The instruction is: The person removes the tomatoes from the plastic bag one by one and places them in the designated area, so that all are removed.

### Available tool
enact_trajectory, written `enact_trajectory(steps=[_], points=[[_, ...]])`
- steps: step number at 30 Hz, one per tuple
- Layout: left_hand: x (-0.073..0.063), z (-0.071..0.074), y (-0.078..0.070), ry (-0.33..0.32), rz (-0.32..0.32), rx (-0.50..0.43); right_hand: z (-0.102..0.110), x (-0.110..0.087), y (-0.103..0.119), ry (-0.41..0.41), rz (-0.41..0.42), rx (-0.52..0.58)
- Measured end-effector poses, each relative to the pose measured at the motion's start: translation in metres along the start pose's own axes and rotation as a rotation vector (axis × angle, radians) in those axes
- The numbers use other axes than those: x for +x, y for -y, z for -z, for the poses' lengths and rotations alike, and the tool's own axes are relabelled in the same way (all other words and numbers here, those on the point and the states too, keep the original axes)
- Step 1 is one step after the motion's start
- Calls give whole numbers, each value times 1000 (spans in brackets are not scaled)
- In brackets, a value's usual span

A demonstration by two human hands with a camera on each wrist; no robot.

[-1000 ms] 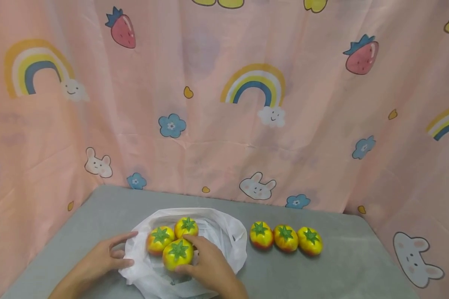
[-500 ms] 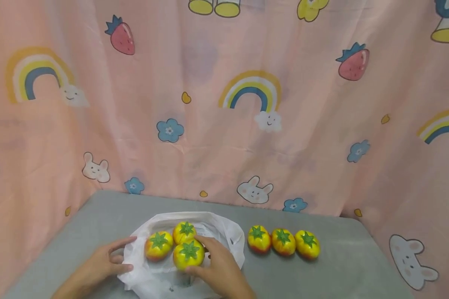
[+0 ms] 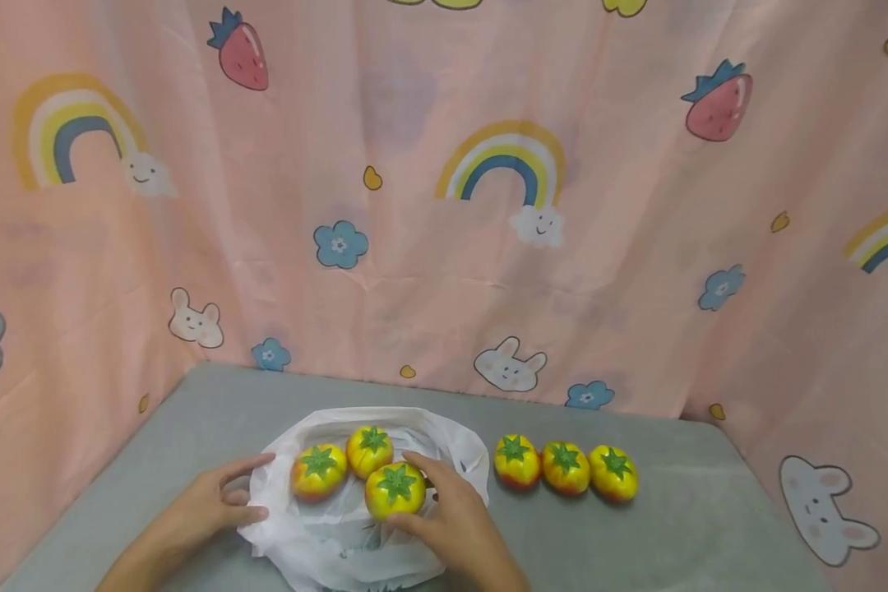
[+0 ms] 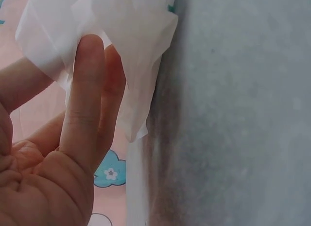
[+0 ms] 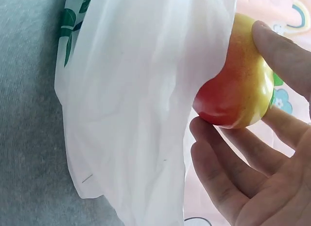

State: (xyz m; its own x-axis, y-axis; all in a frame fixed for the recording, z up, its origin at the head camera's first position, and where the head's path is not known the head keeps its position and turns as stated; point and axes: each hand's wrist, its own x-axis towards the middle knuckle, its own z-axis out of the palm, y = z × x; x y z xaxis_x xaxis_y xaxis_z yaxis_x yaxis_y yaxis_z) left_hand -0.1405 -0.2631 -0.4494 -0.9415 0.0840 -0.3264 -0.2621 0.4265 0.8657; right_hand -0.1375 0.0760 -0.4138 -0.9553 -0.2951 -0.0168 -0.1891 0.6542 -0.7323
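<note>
My right hand (image 3: pixel 455 518) holds a yellow-and-red tomato (image 3: pixel 395 491) with a green star-shaped top, thumb on one side and fingers on the other. It is over the mouth of a white plastic bag (image 3: pixel 289 543). Two more tomatoes lie in the bag, one at the left (image 3: pixel 318 472) and one at the back (image 3: pixel 370 451). At the bag's left edge, my left hand (image 3: pixel 210 506) holds the thin plastic between thumb and fingers. In the right wrist view, the bag's side hides part of the held tomato (image 5: pixel 238 85).
To the right of the bag, a row of three similar tomatoes (image 3: pixel 566 469) sits on the grey tabletop (image 3: pixel 562 551). A pink curtain (image 3: pixel 414 312) with cartoon prints hangs behind the table and along both sides.
My right hand has carried the held tomato to the right across the bag's opening, away from the left one. My left hand stays at the bag's edge.
</note>
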Motion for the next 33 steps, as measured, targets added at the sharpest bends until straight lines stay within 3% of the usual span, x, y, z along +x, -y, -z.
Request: enact_trajectory(steps=[23,33], points=[[3,-7,-6,-7,37,8,8,-10,0,-26,-13,-50],[-3,-1,-4,-4,-22,-8,13,-14,-7,-41,-27,-44]])
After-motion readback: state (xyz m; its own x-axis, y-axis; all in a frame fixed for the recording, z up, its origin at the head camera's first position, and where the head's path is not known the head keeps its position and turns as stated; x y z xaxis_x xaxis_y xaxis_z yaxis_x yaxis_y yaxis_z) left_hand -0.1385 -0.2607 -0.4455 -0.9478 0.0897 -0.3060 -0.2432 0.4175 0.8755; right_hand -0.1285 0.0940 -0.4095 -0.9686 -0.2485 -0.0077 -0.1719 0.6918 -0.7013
